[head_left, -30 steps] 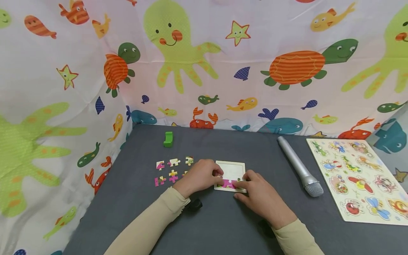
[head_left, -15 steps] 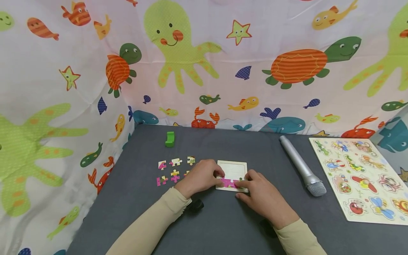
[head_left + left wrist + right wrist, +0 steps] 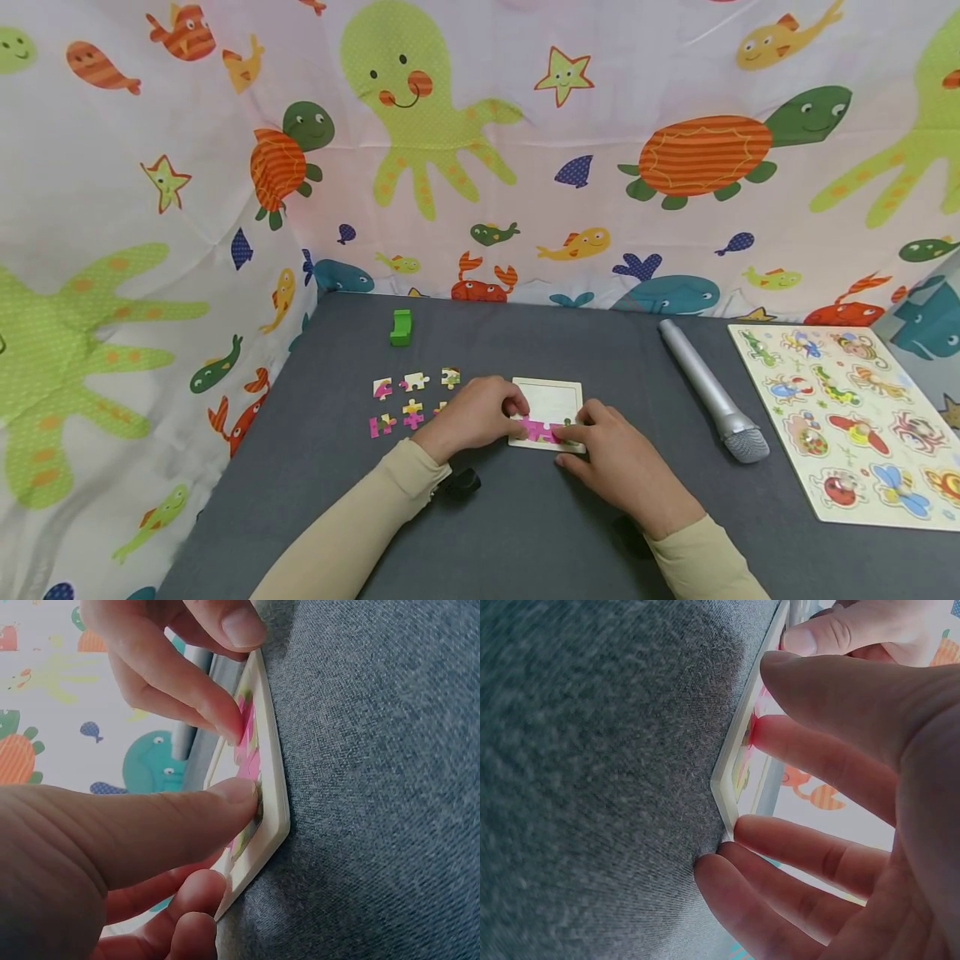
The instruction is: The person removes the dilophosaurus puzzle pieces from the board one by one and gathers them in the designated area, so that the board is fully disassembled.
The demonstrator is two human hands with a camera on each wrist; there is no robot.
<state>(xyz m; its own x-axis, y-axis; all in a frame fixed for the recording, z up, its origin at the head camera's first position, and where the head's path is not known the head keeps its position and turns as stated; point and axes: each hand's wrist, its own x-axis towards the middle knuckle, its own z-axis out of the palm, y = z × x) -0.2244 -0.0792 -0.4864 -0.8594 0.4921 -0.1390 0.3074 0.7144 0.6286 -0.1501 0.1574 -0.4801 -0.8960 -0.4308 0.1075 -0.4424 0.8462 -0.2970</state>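
Observation:
A small white jigsaw tray lies flat between the hands, with a row of pink and green puzzle pieces along its near side. My left hand is at the tray's left side. In the left wrist view its thumb presses on a piece, while bent fingers sit by the tray's edge. My right hand is at the right side. Its index finger presses a piece in the row, as the right wrist view shows. The other right fingers rest near the frame's side. Fingers partly hide the row's ends.
Left of the tray lie several loose puzzle pieces, some partly behind the left hand. A green toy block stands farther back. To the right are a silver microphone and a large insect-picture board. A printed sea-animal cloth hangs behind.
The head view has shifted slightly, so everything appears a little to the right. Both hands stay at the tray, pressing the pieces with hardly any visible movement.

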